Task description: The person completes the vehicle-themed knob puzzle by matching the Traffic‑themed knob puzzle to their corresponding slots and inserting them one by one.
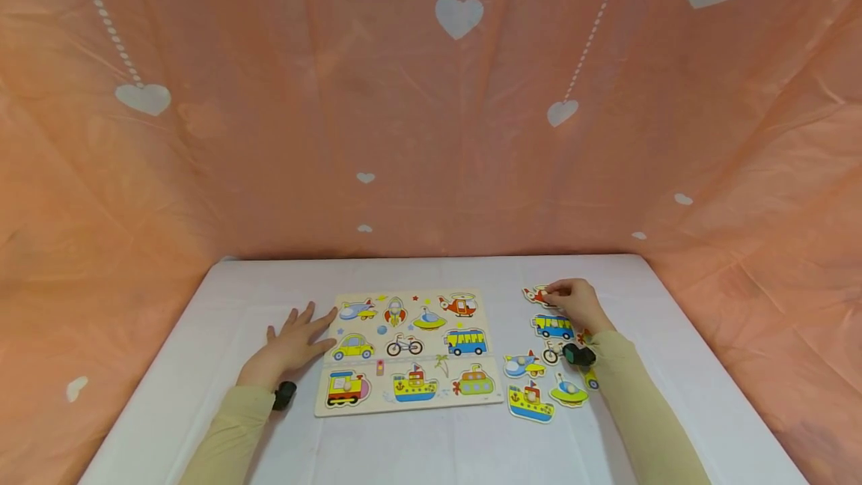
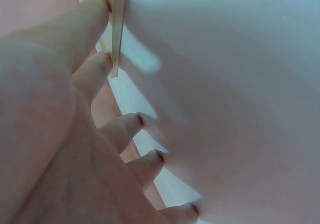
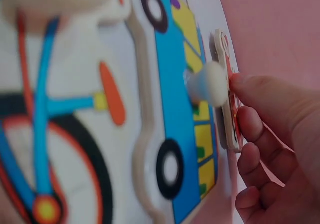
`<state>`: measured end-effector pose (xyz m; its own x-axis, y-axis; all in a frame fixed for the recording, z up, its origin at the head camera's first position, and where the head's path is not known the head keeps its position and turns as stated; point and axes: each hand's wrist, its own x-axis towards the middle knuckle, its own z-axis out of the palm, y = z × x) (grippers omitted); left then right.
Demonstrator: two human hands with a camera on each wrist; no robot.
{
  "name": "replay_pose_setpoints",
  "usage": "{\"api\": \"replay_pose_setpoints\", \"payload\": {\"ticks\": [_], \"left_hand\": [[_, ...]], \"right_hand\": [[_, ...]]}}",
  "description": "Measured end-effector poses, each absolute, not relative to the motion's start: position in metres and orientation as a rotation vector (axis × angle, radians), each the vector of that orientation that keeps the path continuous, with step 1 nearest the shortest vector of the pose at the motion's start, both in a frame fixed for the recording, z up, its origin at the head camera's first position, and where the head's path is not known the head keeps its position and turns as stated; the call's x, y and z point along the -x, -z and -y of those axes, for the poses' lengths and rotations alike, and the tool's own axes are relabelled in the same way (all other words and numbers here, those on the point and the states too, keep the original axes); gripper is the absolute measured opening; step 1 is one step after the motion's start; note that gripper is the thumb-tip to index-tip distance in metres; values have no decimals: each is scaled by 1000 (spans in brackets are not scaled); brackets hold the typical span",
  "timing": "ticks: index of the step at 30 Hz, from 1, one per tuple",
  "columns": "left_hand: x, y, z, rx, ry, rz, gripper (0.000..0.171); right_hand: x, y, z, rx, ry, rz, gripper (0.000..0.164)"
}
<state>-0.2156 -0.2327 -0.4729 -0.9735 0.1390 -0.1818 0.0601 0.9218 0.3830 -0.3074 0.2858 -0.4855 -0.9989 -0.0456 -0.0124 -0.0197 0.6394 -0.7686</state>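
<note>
Clock directions as the head view shows them. Right hand (image 1: 575,302) at the board's 2 o'clock, thumb and forefinger pinching the helicopter (image 1: 532,294), remaining fingers curled beneath. Helicopter sits beyond the board's edge; cannot tell whether it touches the cloth (image 1: 404,455).

Bus (image 1: 554,327) at the helicopter's 5 o'clock, its pale knob plain in the right wrist view. Bike (image 1: 551,352) at the bus's 6. From the bike: plane (image 1: 521,364) at 8, saucer (image 1: 569,393) at 5. Ship (image 1: 531,406) at the plane's 6. Car (image 1: 592,379) partly hidden by the right arm, at the saucer's 2.

Left hand (image 1: 292,346) at the board's 9 o'clock, palm down. Fingers spread, grasping nothing; thumb and index tips touch the edge of the board (image 1: 380,388).

Board lies flat, printed with vehicles: matching helicopter picture at 1 o'clock, bus picture at 3, train (image 1: 345,389) at 7. Any lettering on it too small to read. Curtain (image 1: 404,96) with white hearts at 12 o'clock, behind the table. Dark device (image 1: 579,355) on the right wrist, another on the left.
</note>
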Motion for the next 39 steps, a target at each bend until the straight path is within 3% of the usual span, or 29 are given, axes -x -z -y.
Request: {"api": "replay_pose_setpoints", "payload": {"ticks": [17,39], "left_hand": [[216,471,232,-141,-562,-2875,70],[217,474,234,-145,-562,-2877,71]], "right_hand": [[305,476,-267,28,1431,-2758,26],[294,458,-233,378,1333,-2921,16]]}}
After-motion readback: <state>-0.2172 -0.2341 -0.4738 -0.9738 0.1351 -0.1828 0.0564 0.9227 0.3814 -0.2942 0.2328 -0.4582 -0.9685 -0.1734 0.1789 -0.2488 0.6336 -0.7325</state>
